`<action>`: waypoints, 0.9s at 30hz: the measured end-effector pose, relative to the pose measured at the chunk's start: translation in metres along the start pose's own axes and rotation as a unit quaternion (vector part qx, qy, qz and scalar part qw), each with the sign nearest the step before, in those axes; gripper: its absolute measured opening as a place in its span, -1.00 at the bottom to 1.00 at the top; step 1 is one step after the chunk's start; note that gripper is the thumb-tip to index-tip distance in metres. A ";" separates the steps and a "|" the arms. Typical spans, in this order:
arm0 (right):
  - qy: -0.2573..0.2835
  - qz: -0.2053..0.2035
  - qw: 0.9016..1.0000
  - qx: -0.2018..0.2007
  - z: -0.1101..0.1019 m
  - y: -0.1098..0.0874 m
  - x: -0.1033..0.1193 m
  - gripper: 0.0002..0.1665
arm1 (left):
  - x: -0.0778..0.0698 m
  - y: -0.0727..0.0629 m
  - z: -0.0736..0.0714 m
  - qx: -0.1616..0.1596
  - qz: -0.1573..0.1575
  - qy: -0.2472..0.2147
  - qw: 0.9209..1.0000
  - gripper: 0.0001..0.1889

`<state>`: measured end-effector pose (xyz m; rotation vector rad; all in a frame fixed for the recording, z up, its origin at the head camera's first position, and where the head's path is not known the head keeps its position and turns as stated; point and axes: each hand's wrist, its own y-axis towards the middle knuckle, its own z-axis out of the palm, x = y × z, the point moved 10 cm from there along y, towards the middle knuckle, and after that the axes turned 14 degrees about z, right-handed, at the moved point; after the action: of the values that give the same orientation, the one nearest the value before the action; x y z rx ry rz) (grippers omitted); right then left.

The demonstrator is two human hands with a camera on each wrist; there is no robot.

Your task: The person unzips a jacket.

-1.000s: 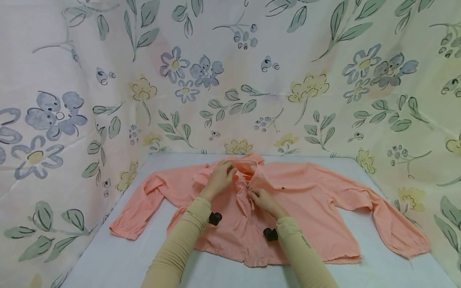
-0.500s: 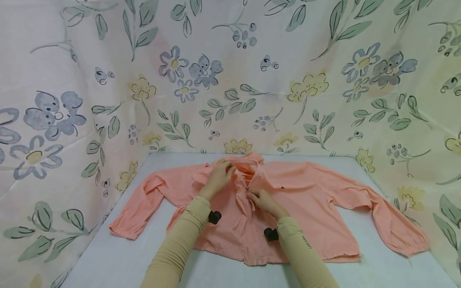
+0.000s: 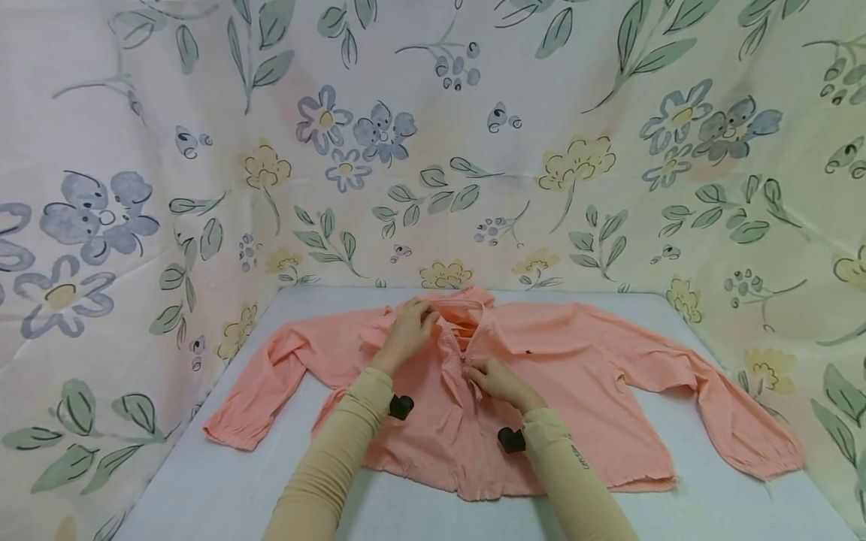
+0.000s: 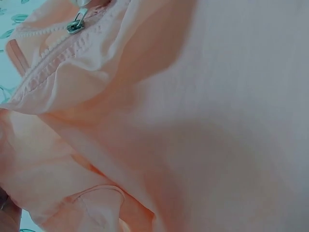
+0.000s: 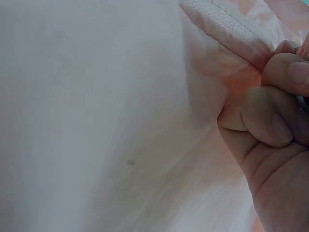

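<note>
A peach-pink zip-up jacket [image 3: 575, 406] lies front up, its sleeves spread to both sides. At the collar's left side, my left hand [image 3: 409, 330] grips the fabric edge; only a sliver of that hand shows at the lower left corner in the left wrist view. Below the neck opening my right hand [image 3: 497, 382] pinches at the zipper slider [image 4: 76, 26], whose metal pull runs up to a fingertip. Curled fingers [image 5: 285, 77] fill the right side of the right wrist view, beside the zipper tape [image 5: 227, 21]. Under the slider the front is zipped together; above it the collar gapes.
The jacket rests on a white-covered table [image 3: 216, 496]. Floral cloth [image 3: 433, 150] hangs at the back and on both sides. A black wrist-worn piece sits beside each beige sleeve [image 3: 338, 458].
My right hand and the zipper slider have shifted slightly down the jacket front, and the neck opening is a little longer. My left hand keeps its hold on the collar.
</note>
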<state>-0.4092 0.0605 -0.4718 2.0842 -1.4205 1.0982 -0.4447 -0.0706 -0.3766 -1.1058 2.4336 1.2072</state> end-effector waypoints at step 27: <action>-0.044 0.031 0.998 0.039 0.008 -0.008 -0.009 -0.70 | 0.005 -0.002 -0.003 -0.026 -0.005 -0.009 1.000 -0.91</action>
<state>-0.4006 0.0637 -0.4827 2.1796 -1.5166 1.1147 -0.4464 -0.0756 -0.3779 -1.1147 2.3933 1.2784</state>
